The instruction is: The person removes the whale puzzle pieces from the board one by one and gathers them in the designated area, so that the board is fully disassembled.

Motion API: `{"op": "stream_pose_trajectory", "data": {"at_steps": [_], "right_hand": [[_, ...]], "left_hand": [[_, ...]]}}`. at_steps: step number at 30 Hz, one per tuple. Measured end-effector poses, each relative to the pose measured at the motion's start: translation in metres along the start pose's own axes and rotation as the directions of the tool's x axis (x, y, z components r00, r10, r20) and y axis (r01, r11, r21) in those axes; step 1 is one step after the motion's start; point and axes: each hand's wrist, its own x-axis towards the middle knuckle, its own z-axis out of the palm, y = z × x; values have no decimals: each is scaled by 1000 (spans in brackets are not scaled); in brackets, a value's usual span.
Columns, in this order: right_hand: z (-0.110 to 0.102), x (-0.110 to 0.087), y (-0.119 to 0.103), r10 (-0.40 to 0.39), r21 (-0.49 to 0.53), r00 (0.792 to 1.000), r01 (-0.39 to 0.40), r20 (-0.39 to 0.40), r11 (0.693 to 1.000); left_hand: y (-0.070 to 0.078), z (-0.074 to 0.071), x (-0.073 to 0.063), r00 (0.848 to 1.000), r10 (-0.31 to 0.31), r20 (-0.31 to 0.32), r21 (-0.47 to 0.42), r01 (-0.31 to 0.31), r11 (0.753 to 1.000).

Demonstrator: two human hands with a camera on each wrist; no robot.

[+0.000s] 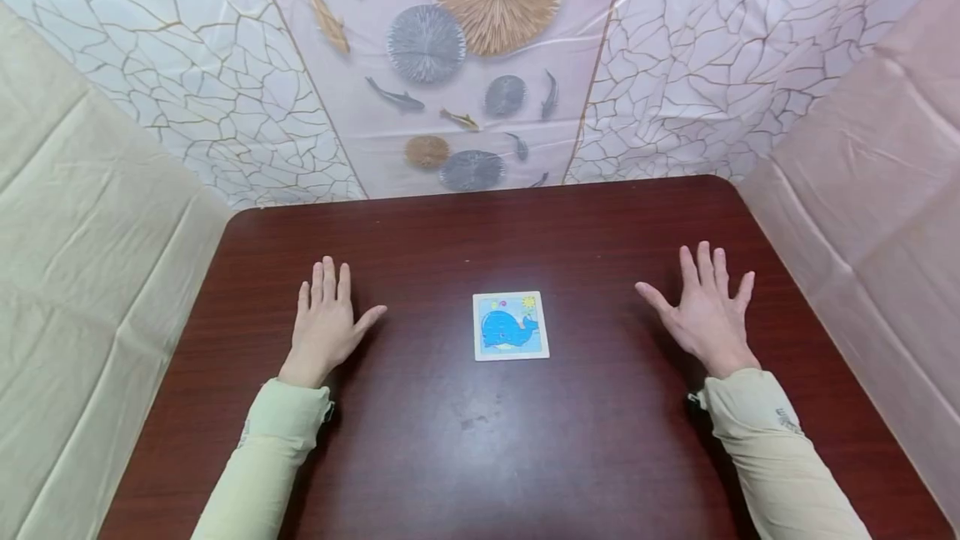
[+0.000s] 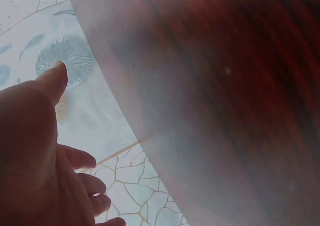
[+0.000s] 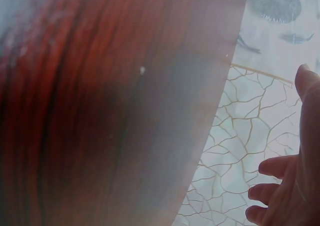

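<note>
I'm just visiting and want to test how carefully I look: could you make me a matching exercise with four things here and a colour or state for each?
Column one:
1. Whale picture
2. Table
3. Right hand
4. Backdrop

Column two:
A. Pale, with brown crack-like lines
B. Dark reddish-brown
C. Holding nothing, spread open
D. Mostly blue, with a pale border

Right pairs: 1-D, 2-B, 3-C, 4-A.
</note>
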Motion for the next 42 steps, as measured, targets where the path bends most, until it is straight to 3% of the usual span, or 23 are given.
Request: {"op": "stream_pose_trajectory", "data": {"at_steps": [5, 8, 13, 17, 22, 26, 30, 35, 42], "right_hand": [[0, 5, -2, 0, 20, 1000, 0, -6, 1000], [2, 7, -7, -15, 27, 1000, 16, -21, 1000], [15, 5, -28, -89, 60, 995, 92, -51, 994], [24, 3, -59, -183, 125, 981, 190, -62, 974], [26, 1, -110, -335, 164, 942, 330, 2, 930], [29, -3, -145, -417, 156, 897, 395, 149, 905], [34, -7, -165, -450, 131, 846, 430, 286, 893], [42, -9, -173, -474, 123, 808, 462, 349, 878], [48, -11, -172, -452, 94, 798, 455, 399, 886]], "left_hand": [[0, -5, -2, 1000, -7, -1, 1, 7, 1000], [8, -6, -4, 1000, 2, 6, -17, -2, 1000], [43, -2, -4, 995, 77, 63, -87, -71, 994], [78, 2, 1, 978, 161, 131, -176, -137, 975], [112, 5, 8, 948, 237, 212, -161, -205, 965], [130, 7, 11, 926, 267, 267, -96, -250, 963], [141, 9, 13, 905, 305, 297, -93, -291, 952], [144, 12, 12, 906, 283, 314, -59, -279, 958], [143, 13, 11, 908, 269, 322, -54, -266, 963]]}}
